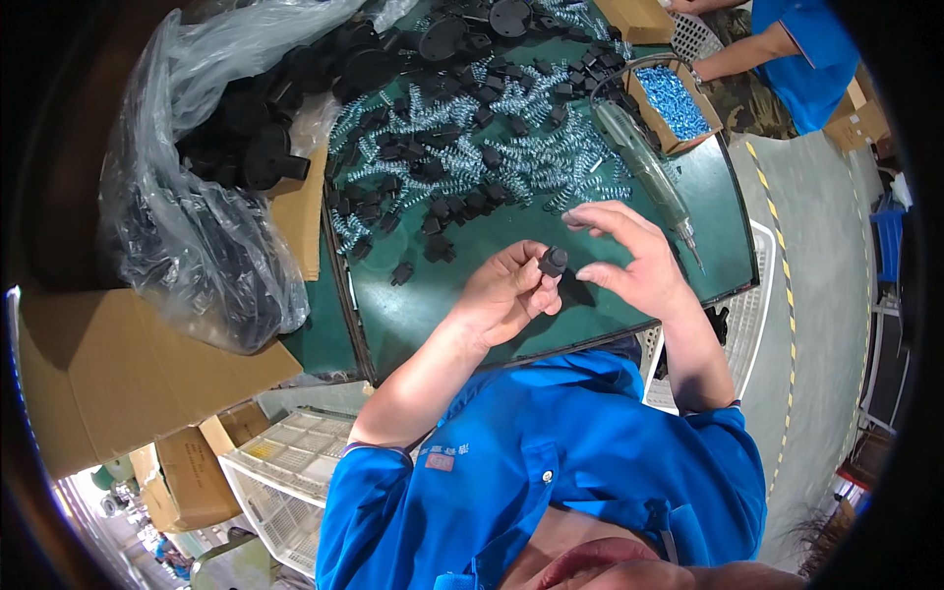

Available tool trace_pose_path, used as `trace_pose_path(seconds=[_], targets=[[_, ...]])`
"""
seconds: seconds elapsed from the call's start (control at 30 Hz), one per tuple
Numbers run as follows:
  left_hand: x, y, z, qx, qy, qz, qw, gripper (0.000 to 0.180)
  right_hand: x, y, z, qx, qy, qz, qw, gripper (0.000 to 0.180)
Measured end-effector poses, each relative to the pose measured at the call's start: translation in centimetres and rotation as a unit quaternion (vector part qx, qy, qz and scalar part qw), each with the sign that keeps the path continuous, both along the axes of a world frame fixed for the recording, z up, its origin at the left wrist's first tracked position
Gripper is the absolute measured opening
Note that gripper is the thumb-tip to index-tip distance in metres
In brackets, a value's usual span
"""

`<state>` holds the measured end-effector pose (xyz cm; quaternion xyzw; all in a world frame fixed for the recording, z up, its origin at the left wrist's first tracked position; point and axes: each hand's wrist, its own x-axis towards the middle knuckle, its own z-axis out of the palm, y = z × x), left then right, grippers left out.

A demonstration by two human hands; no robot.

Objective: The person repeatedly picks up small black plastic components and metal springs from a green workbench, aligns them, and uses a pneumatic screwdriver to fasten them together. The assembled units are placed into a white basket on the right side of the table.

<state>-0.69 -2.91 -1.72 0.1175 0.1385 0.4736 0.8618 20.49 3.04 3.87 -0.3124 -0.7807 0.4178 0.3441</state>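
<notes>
Over the near part of the green tabletop (413,305), my left hand (511,293) pinches a small black plastic part (553,261) between thumb and fingers. My right hand (634,258) hovers just right of it, thumb and fingers apart, with nothing seen between them. Beyond my hands lie many loose metal coil springs (590,157), heaped together with small black plastic pieces (472,204). Right of the pile rests a powered screwdriver (644,162), its thin bit pointing toward me.
A cardboard box of small bluish screws (674,103) stands at the far right, near a co-worker's arm (747,54). At left, a clear plastic bag (211,226) holds larger black parts beside an opened carton (147,364). White plastic crates (285,462) stand below the table.
</notes>
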Motion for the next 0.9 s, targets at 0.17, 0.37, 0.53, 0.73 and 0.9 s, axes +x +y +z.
trace_pose_path(seconds=[0.17,0.37,0.53,0.73,0.9], targets=[[-1.0,-0.3,0.8,-0.009,0.084,0.021,0.996,0.034,-3.1,0.6,0.8,0.049,0.05,0.058,0.996,0.039],[-1.2,0.7,0.3,0.017,0.127,-0.024,0.991,0.051,-4.2,-0.5,-0.3,0.101,0.074,-0.04,0.991,0.032],[-1.0,8.7,3.1,0.346,0.553,-0.004,0.758,0.028,-1.4,-0.8,-2.2,0.045,0.115,-0.173,0.977,0.027],[-6.6,27.5,4.2,0.561,0.806,0.184,0.032,0.029,2.3,-1.8,-3.1,0.048,0.153,-0.175,0.971,0.029],[-7.2,31.4,3.8,0.566,0.825,0.003,0.0,0.024,4.3,-2.0,-4.0,0.033,0.161,-0.193,0.967,0.028]])
